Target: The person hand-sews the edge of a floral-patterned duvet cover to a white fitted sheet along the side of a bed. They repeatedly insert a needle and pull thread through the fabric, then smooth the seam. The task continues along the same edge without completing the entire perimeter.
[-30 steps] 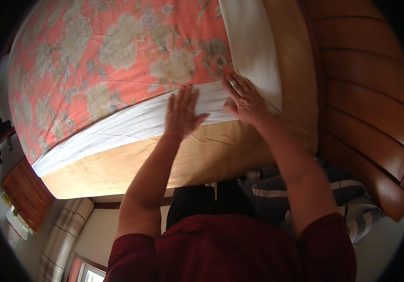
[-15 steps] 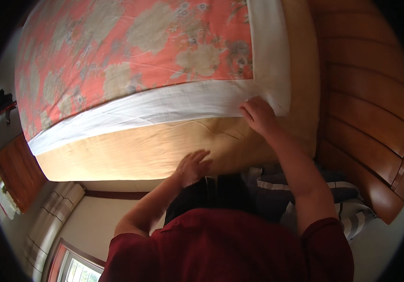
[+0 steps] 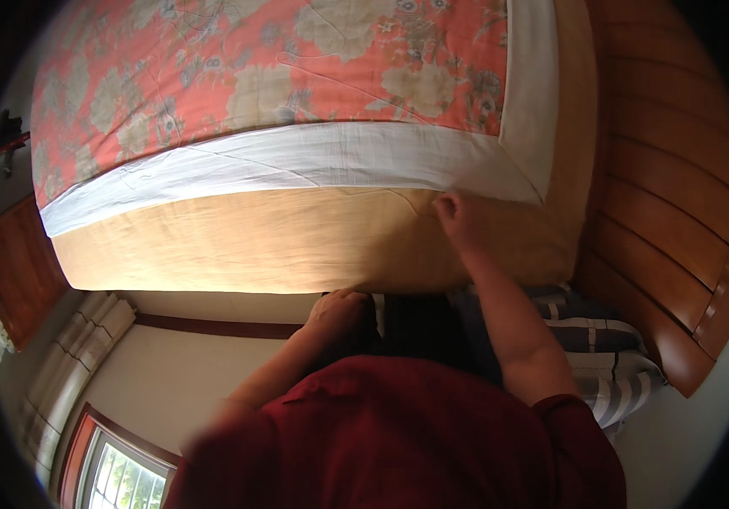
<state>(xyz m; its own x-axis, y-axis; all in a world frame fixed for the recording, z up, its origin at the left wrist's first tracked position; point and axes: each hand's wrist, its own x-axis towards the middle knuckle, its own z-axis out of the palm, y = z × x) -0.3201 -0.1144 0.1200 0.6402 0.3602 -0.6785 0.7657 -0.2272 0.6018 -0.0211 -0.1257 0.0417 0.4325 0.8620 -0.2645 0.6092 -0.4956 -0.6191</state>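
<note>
A quilt with a coral floral panel (image 3: 237, 93) and a white border (image 3: 288, 157) lies over a tan sheet (image 3: 237, 242) on the bed. My right hand (image 3: 459, 216) is closed in a pinch just below the border, near the quilt's right corner. A thin pale thread (image 3: 364, 188) runs along the border and leads to its fingertips. Whether a needle is there too is too small to see. My left hand (image 3: 336, 311) rests on my dark-clothed leg by the bed's near edge, holding nothing visible, its fingers lying loosely together.
A wooden slatted headboard (image 3: 670, 187) rises on the right. Striped grey bedding (image 3: 606, 356) is bundled beside my right leg. On the left are a wooden panel (image 3: 21, 271), a curtain (image 3: 67, 365) and a window (image 3: 123, 479).
My left hand has dropped from above the sheet's near edge to my leg. The right hand has come off the white border, slightly nearer me, and thread now stretches across the quilt.
</note>
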